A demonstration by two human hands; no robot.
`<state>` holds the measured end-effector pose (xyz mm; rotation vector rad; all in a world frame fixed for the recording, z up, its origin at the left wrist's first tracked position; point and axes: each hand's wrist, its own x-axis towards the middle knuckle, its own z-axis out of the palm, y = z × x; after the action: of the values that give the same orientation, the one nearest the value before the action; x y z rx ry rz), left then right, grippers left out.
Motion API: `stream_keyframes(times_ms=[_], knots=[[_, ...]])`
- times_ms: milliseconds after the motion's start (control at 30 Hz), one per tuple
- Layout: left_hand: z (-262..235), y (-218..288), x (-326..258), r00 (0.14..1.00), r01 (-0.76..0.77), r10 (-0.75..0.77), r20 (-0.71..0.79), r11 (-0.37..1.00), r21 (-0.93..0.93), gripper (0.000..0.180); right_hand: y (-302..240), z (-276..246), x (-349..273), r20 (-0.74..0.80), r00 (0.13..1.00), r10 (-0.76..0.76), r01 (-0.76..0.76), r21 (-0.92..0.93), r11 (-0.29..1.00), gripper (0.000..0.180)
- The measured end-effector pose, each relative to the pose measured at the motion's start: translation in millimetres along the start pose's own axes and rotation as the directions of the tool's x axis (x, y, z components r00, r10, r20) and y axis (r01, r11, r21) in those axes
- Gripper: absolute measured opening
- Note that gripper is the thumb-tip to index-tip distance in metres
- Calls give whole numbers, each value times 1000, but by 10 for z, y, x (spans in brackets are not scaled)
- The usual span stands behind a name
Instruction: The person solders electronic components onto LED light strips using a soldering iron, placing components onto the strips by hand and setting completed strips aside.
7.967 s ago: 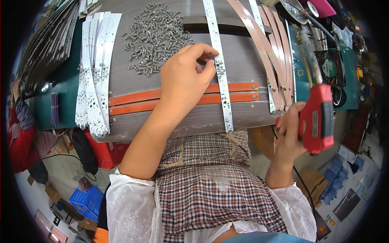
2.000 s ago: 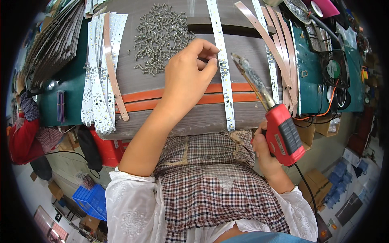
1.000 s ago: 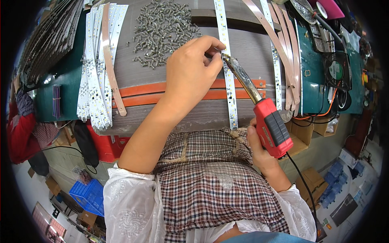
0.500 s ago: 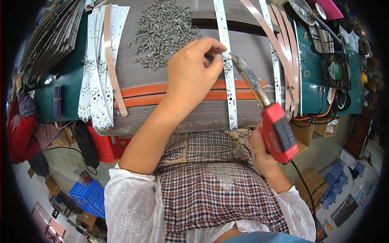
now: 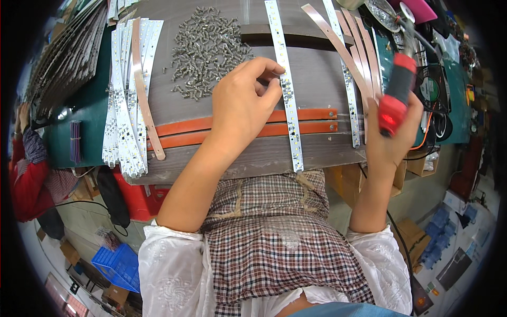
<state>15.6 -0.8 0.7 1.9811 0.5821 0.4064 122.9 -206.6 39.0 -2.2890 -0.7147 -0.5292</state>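
A long white LED strip board [image 5: 294, 136] lies upright in the view across two orange-red bars [image 5: 317, 120] on the bench. My left hand [image 5: 240, 100] rests at the strip's left edge, index finger and thumb bent close together; whatever they pinch is too small to make out. My right hand [image 5: 393, 129] grips a red-and-black soldering iron [image 5: 397, 90], raised at the right, away from the strip. Its metal end points toward the far right corner, next to a metal dish [image 5: 381, 15]. A heap of small metal parts [image 5: 206, 53] lies beyond my left hand.
Stacked LED boards [image 5: 124, 127] lie at the left under a copper-coloured strip [image 5: 141, 87]. More copper-coloured strips [image 5: 338, 47] and another LED board [image 5: 351, 105] are at the right. A dark bar [image 5: 296, 39] lies behind. A small fan [image 5: 430, 90] stands far right. Another person's red sleeve [image 5: 29, 179] shows at left.
My right hand has lifted the soldering iron off the LED strip and swung it up to the far right. My left hand stays at the strip's edge. The view has shifted slightly.
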Motion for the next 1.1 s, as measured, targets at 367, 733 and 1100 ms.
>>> stream_keyframes(times_ms=[367, 733, 1100], knots=[[-34, 67, -7, 995, -55, 59, 75, 997, -58, 27, 54, 203, 210, 57, 997, -57, 66, -167, 984, 48], [-267, 279, -124, 998, -19, 38, 58, 956, -293, 40, -55, -304, 153, -158, 964, 214, -138, 393, 909, 33], [-2015, -141, -177, 964, 201, -147, -220, 949, 245, 48, -340, -484, -50, 43, 929, 367, -313, 618, 722, 44]])
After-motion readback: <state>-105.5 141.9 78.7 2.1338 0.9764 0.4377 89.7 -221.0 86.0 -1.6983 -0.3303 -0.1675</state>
